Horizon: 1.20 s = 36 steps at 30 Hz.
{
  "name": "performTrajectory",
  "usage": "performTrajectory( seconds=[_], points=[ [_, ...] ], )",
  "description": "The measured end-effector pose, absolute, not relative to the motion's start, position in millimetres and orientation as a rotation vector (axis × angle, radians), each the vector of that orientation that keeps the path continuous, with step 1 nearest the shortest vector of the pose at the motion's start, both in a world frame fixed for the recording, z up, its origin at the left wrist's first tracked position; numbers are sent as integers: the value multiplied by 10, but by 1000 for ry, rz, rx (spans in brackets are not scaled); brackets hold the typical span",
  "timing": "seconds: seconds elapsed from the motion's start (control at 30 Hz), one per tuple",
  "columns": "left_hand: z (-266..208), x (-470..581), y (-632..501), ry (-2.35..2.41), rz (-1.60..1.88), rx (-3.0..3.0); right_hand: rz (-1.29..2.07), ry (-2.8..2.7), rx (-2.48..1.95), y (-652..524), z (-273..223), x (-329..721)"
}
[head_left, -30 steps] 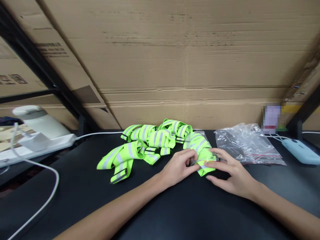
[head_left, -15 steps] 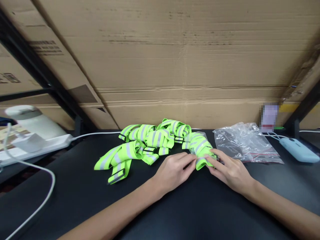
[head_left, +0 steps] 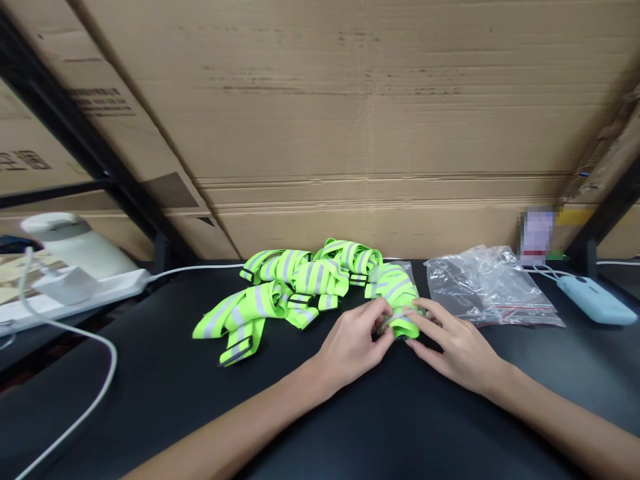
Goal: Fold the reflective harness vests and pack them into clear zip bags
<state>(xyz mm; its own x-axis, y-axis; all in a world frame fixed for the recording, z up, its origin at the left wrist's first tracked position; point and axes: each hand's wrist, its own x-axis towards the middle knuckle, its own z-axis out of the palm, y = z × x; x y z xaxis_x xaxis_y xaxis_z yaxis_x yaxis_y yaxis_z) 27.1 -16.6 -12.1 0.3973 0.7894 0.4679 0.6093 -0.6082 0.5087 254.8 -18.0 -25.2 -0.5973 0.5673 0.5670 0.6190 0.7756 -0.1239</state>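
In the head view, a green strap [head_left: 395,287] is lying right of centre, appearing partly inside a clear bag [head_left: 409,268]. The left hand [head_left: 350,337] is pinching the bag's near edge; the right hand [head_left: 465,347] is curving around the strap's near end, fingers parted, its grip not showing. That end is sticking out less than a second ago, so the strap seems to be sitting deeper. The hands are partly hiding the bag's mouth. Other straps [head_left: 260,300] are lying left, loose bags [head_left: 493,280] right, a blue device [head_left: 595,300] farther right.

From here I see 2 slim bare forearms [head_left: 245,417] narrowing toward the wrists [head_left: 320,373], 2 bare hands [head_left: 350,343] and slender fingers [head_left: 436,311].
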Motion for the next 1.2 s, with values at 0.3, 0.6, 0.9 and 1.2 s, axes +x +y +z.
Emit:
performTrajectory(
  seconds=[0.3, 0.6, 0.9, 1.2],
  points=[
    [-187, 240, -96, 1324, 991, 2763, -10, -2264, -885, -84, -337, 2573],
    [-157, 206, -97, 1145, 949, 2435, 29, -2215, -1009, -108, -298, 2555],
    [-239, 269, -1, 1174, 1034, 2322, 117, -2203, -937, -82, -316, 2531],
    [-279, 249, 26, 1179, 935, 2520, 121, -2208, -992, -103, -279, 2495]
  ],
)
